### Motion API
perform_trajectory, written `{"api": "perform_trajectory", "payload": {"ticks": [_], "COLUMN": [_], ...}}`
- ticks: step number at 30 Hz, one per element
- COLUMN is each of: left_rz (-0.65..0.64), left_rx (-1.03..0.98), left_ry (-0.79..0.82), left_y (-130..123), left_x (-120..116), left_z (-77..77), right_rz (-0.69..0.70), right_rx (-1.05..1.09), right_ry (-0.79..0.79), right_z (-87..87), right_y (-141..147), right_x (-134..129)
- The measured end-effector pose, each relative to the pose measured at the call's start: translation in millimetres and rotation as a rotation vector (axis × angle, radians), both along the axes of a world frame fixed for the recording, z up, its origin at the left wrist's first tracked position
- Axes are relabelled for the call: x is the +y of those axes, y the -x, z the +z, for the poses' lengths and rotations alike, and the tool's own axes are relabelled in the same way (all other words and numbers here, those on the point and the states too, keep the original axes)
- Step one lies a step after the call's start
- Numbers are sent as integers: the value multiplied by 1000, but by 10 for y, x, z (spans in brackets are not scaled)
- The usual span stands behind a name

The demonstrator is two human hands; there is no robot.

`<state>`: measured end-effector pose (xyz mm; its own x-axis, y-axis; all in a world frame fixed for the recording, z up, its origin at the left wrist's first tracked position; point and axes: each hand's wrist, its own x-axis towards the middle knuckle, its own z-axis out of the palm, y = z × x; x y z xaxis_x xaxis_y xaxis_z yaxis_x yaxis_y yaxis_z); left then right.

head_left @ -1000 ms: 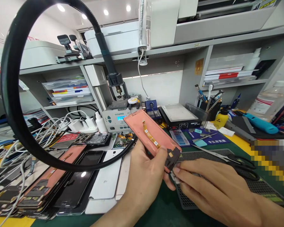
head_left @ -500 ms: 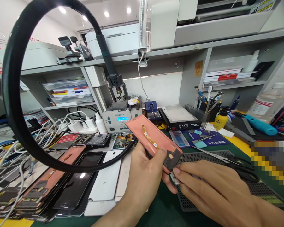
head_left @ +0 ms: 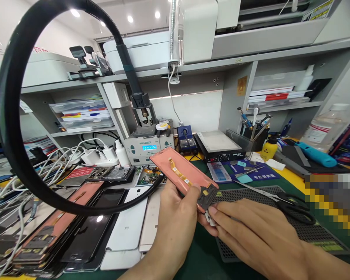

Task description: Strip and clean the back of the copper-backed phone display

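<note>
My left hand [head_left: 177, 214] is closed around a phone screen panel [head_left: 189, 167], its thumb lying across the copper-pink back. A thin orange flex cable [head_left: 178, 173] runs along that back, and a dark area with a small gold patch covers the near end. The panel is tilted, its far end pointing up and left. At the near end my right hand [head_left: 251, 229] has its fingers together, the tips pressed against a small grey-white piece [head_left: 209, 218] at the panel's edge. Fingers partly hide this piece, and I cannot tell how it is joined.
Scissors [head_left: 280, 196] lie on a grey perforated mat [head_left: 245, 194] at the right. Phones, including a white one [head_left: 126, 225], and stacked panels [head_left: 76, 210] cover the left. A thick black hose [head_left: 10, 155] loops in front of a hot-air station [head_left: 134, 149]; a heating plate [head_left: 218, 142] stands behind.
The whole view has shifted slightly. The panel sits a little lower and further left in the picture, and more of the grey-white piece shows at its edge. Both hands keep their grip.
</note>
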<state>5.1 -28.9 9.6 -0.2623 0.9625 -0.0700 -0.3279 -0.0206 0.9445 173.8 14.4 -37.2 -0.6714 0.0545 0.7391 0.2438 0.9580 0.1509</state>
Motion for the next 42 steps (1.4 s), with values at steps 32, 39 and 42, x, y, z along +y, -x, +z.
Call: {"api": "perform_trajectory", "payload": {"ticks": [32, 39, 42], "left_rz": [10, 22, 32], "left_rx": [8, -15, -9], "left_ry": [5, -1, 11], "left_y": [-8, -12, -20], "left_x": [-20, -21, -17], "left_z": [-49, -64, -71], "right_rz": [14, 4, -24], "right_rx": [35, 28, 20], "right_ry": [-73, -75, -95], "right_z": [23, -41, -50], "right_y": [82, 55, 44], "right_x": [10, 55, 83]}}
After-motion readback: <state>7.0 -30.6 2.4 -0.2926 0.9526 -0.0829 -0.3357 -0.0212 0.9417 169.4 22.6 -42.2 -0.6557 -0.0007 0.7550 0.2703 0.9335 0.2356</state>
